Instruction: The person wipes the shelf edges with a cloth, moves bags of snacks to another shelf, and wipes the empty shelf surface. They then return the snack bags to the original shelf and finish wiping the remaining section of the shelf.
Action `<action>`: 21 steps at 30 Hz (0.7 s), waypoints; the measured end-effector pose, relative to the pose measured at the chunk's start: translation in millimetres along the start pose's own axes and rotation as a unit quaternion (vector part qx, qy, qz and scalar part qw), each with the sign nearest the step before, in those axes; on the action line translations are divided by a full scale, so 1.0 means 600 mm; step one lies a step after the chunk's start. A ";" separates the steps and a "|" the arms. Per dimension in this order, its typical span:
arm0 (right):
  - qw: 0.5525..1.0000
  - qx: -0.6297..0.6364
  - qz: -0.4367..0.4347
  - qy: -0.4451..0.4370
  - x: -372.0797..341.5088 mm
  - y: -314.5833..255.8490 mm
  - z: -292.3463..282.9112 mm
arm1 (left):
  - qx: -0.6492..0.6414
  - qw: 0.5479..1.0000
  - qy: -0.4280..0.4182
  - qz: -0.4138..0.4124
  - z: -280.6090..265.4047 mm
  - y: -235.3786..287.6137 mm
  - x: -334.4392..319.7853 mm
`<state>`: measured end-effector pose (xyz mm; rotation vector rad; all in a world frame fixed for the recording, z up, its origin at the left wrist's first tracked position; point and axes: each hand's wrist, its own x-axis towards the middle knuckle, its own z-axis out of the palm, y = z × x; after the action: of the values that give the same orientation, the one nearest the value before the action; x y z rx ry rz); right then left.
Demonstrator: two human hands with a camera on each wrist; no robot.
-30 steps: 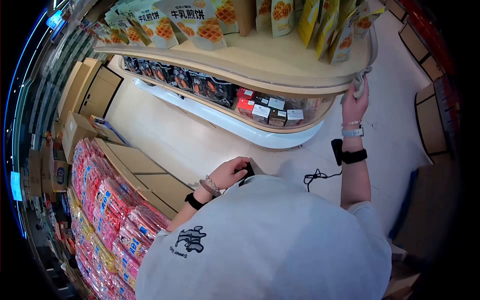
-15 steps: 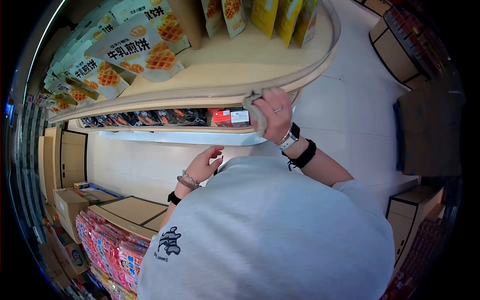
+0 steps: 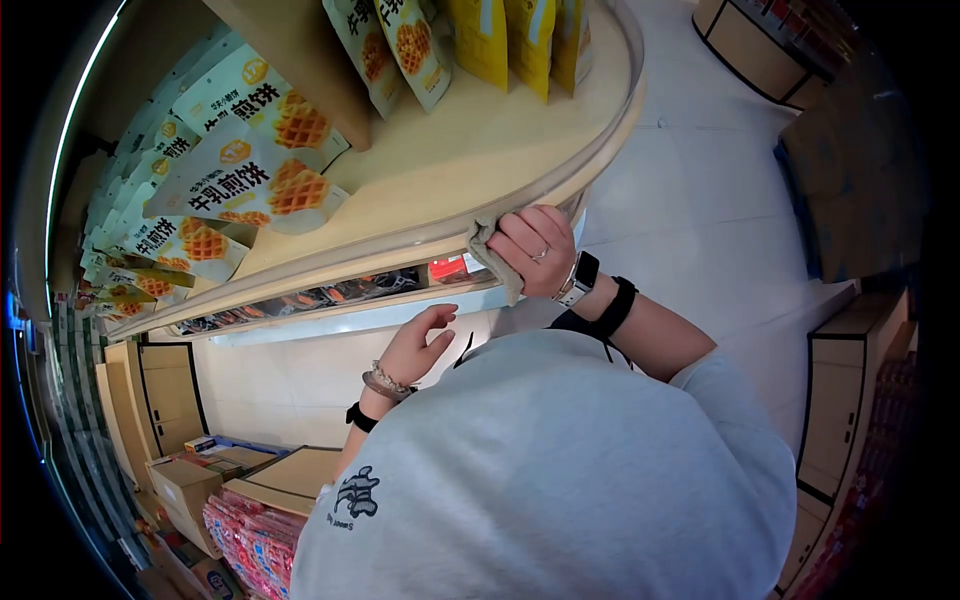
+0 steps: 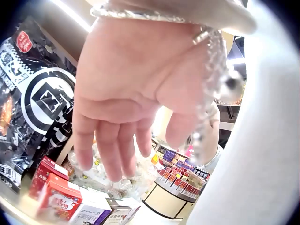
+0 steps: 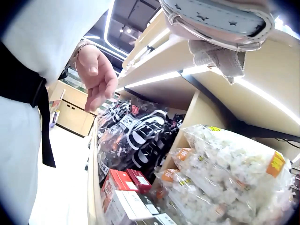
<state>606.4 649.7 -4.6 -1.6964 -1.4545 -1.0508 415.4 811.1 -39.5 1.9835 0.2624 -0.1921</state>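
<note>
Gripped a grey cloth (image 3: 493,262) in the right hand (image 3: 537,250), with fingers curled round it, at the rim of the upper shelf (image 3: 445,185). Held the left hand (image 3: 408,350) relaxed, gripping nothing, near black packets (image 3: 365,285) and a red box (image 3: 447,269) on the lower shelf (image 3: 330,311).

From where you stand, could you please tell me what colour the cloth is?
The cloth in the right hand is greyish beige, best seen in the head view.
</note>
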 end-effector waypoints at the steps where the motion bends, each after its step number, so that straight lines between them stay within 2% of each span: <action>1: 1.000 0.000 0.001 0.009 -0.005 0.014 -0.005 | -0.020 1.000 0.002 -0.005 -0.004 0.009 0.001; 4: 0.999 0.010 -0.015 0.046 -0.020 0.064 -0.017 | -0.097 0.995 0.011 0.003 -0.009 0.038 0.008; 7: 0.998 0.041 -0.031 0.046 -0.028 0.130 -0.040 | -0.200 0.979 0.031 0.012 -0.003 0.065 0.025; 10: 0.998 0.039 -0.032 0.047 -0.041 0.198 -0.055 | -0.278 0.952 0.115 0.063 0.026 0.108 0.055; 11: 0.997 0.051 -0.037 0.046 -0.043 0.221 -0.058 | -0.300 0.939 0.153 0.066 0.040 0.119 0.066; 14: 0.994 0.080 -0.059 0.049 -0.046 0.281 -0.065 | -0.463 0.854 0.214 0.101 0.073 0.136 0.098; 15: 0.993 0.087 -0.069 0.038 -0.050 0.305 -0.065 | -0.464 0.841 0.259 0.099 0.082 0.144 0.108; 18: 0.992 0.103 -0.065 0.045 -0.053 0.357 -0.062 | -0.485 0.805 0.305 0.155 0.111 0.146 0.124; 21: 0.984 0.148 -0.091 0.050 -0.054 0.402 -0.051 | -0.484 0.772 0.394 0.123 0.149 0.167 0.131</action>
<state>837.4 568.5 -14.7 -1.3044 -1.6313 -0.9450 516.4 696.9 -8.6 0.9249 0.5030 0.8313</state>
